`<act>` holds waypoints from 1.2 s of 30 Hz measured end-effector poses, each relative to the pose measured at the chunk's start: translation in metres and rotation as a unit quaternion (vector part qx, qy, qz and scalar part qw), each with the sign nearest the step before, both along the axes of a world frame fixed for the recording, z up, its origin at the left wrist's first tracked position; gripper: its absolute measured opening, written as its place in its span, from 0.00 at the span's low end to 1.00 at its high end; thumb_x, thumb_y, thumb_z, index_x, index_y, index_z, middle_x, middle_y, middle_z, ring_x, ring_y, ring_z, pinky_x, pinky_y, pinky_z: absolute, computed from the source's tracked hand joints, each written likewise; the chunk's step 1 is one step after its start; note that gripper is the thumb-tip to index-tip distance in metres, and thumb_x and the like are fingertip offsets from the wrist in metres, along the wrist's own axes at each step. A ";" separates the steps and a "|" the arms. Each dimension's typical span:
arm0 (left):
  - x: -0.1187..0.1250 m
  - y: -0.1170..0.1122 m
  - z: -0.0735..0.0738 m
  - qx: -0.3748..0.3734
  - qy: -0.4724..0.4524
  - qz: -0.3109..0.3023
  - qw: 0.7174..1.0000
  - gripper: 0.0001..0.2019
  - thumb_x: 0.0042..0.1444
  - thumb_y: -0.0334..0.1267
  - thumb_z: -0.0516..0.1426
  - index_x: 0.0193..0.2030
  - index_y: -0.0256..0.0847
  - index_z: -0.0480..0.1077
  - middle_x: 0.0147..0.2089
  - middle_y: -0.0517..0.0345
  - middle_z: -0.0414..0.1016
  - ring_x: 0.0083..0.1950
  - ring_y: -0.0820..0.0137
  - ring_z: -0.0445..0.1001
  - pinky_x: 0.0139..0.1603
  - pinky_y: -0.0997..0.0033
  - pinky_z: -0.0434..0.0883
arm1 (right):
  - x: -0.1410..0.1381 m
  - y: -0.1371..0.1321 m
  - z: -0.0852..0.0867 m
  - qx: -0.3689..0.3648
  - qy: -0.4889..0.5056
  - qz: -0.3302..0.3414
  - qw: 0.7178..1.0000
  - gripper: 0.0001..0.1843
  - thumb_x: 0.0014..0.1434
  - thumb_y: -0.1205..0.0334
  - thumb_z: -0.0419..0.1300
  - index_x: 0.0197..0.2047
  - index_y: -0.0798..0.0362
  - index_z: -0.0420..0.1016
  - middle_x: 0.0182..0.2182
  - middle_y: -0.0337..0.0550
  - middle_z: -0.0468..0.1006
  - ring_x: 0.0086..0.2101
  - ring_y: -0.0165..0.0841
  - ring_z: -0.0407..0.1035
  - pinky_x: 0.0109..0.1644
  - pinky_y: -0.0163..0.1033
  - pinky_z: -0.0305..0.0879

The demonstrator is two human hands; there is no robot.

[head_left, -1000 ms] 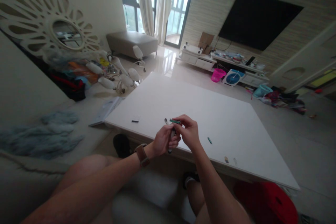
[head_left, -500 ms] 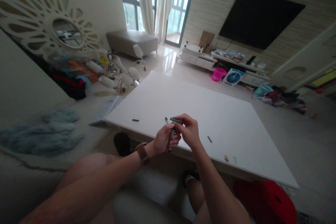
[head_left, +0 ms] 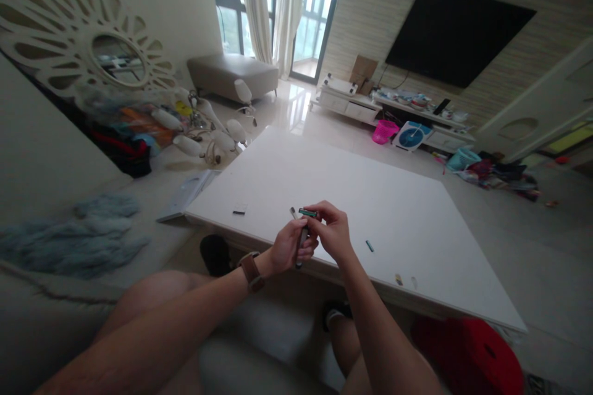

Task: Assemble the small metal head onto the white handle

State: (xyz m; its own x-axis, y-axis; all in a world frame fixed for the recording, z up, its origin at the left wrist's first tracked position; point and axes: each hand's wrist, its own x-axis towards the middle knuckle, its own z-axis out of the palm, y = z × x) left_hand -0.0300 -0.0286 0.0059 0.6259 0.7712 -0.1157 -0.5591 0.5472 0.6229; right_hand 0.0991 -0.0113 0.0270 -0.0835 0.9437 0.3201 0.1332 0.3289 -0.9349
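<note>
My left hand (head_left: 288, 245) is closed around a slim dark stick-shaped thing (head_left: 301, 248), which points down toward the table's near edge. Between the fingertips of my right hand (head_left: 332, 225) is a small green bar with dark edges (head_left: 307, 213); its kind is too small to tell. Both hands meet over the front of the white table (head_left: 343, 179). Just past my left fingers shows a thin piece with a dark tip (head_left: 293, 212); whether it lies on the table or is held I cannot tell. Another small green bar (head_left: 369, 245) lies right of my hands.
Left on the table is a small dark strip with a pale part (head_left: 239, 212). Near the front right edge lie a small yellowish piece (head_left: 399, 279) and a clear piece (head_left: 414, 282). A red rounded thing (head_left: 472, 352) sits below the table's right corner.
Both hands keep nearly the same pose and grip. The small green bar has shifted only very slightly to the left, along with the whole view.
</note>
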 end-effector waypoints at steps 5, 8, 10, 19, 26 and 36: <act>0.000 0.000 0.000 -0.001 0.002 0.008 1.000 0.17 0.52 0.52 0.57 0.34 0.39 0.62 0.20 0.68 0.55 0.17 0.81 0.47 0.16 0.81 0.44 | 0.000 0.000 0.001 0.011 -0.012 0.002 1.000 0.10 0.52 0.69 0.66 0.37 0.47 0.83 0.30 0.37 0.76 0.28 0.29 0.64 0.34 0.36 0.62; 0.001 0.000 0.000 -0.006 0.005 0.011 1.000 0.18 0.51 0.53 0.58 0.34 0.40 0.61 0.20 0.68 0.55 0.17 0.81 0.48 0.17 0.81 0.44 | 0.000 0.000 0.002 0.022 -0.021 0.005 1.000 0.10 0.52 0.69 0.67 0.37 0.46 0.83 0.29 0.37 0.75 0.28 0.29 0.64 0.34 0.36 0.62; 0.002 0.000 0.001 -0.007 0.004 0.015 1.000 0.18 0.51 0.53 0.58 0.35 0.40 0.61 0.20 0.68 0.55 0.17 0.81 0.47 0.17 0.81 0.43 | -0.001 0.000 0.003 0.029 -0.027 0.005 0.999 0.09 0.51 0.68 0.68 0.37 0.47 0.83 0.28 0.37 0.74 0.28 0.29 0.64 0.35 0.36 0.62; 0.003 0.000 0.000 -0.005 0.017 0.023 1.000 0.18 0.51 0.53 0.59 0.35 0.39 0.62 0.20 0.69 0.54 0.17 0.81 0.48 0.17 0.80 0.43 | 0.000 -0.002 0.003 0.041 -0.036 0.007 0.998 0.08 0.53 0.67 0.67 0.38 0.47 0.83 0.28 0.37 0.73 0.28 0.29 0.63 0.35 0.37 0.62; 0.003 0.000 -0.002 -0.005 0.013 0.019 1.000 0.18 0.52 0.52 0.58 0.37 0.40 0.62 0.20 0.69 0.54 0.17 0.81 0.48 0.17 0.81 0.43 | 0.001 -0.003 0.005 0.040 -0.050 0.008 0.998 0.12 0.52 0.71 0.66 0.39 0.47 0.83 0.28 0.36 0.72 0.29 0.29 0.64 0.36 0.37 0.62; 0.003 0.000 -0.003 0.000 0.008 0.017 1.000 0.16 0.52 0.51 0.56 0.37 0.39 0.63 0.20 0.68 0.55 0.17 0.80 0.47 0.17 0.81 0.43 | -0.001 -0.004 0.005 0.053 -0.056 -0.008 0.997 0.09 0.53 0.67 0.67 0.38 0.47 0.83 0.28 0.36 0.72 0.28 0.29 0.63 0.35 0.37 0.62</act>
